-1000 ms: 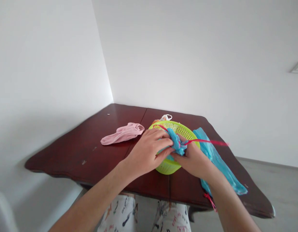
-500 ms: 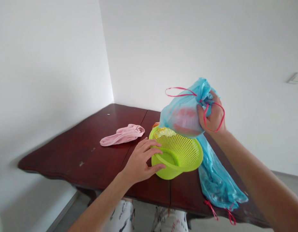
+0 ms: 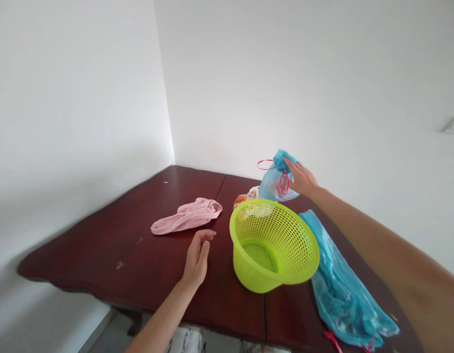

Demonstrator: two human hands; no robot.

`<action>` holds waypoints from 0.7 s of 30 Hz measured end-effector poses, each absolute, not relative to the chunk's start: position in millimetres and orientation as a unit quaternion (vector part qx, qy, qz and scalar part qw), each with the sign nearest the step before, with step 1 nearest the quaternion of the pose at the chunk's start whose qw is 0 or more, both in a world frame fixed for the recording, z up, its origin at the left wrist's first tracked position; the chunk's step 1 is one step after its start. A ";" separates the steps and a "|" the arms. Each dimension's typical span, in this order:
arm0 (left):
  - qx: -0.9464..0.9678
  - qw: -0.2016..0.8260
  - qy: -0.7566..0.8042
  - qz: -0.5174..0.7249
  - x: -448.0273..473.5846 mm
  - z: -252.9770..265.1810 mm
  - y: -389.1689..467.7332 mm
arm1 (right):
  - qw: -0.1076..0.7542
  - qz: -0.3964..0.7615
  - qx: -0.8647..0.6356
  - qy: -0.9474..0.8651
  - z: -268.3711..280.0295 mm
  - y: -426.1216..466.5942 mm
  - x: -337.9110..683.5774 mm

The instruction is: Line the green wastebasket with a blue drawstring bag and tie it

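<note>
My right hand [image 3: 301, 177] reaches to the far side of the basket, its fingers on the gathered neck of a blue drawstring plastic bag [image 3: 273, 185]. Something pale and reddish shows through the bag's film, and pink drawstring loops stick out at the neck. My left hand [image 3: 197, 257] hovers empty over the near side of the table, fingers loosely bent and thumb apart. Between the hands stands a lime-green plastic basket [image 3: 245, 257] with perforated walls and nothing inside.
A folded pink cloth [image 3: 188, 215] lies left of the basket on the dark red wooden table [image 3: 113, 245]. Behind the basket is an orange-and-white package [image 3: 245, 197], partly hidden. A flattened blue plastic bag [image 3: 340, 284] stretches along the right side. White walls border the table.
My right hand has carried the filled bag away from me and down, from above the basket to behind it. My left hand has let go of the basket rim and drawn back left.
</note>
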State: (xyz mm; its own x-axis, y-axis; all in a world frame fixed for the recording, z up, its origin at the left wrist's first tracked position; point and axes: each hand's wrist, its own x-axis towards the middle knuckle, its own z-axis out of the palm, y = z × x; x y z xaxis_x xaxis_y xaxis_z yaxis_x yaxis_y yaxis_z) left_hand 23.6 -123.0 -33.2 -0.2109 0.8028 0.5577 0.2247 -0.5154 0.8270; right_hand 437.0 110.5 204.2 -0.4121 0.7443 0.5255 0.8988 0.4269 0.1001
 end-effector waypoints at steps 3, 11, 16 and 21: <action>0.571 0.274 0.465 0.619 26.5 -36.1 -121.2 | 0.185 -0.188 -0.519 -0.813 191.3 129.1 449.5; 0.599 0.339 0.494 0.532 33.7 -32.6 -116.0 | 0.232 -0.143 -0.595 -0.756 157.1 151.6 458.0; 0.591 0.352 0.505 0.521 31.8 -36.8 -112.0 | 0.241 -0.057 -0.563 -0.789 127.1 147.9 442.2; 0.581 0.371 0.507 0.517 31.0 -41.5 -109.4 | 0.265 -0.001 -0.497 -0.826 110.3 133.4 424.3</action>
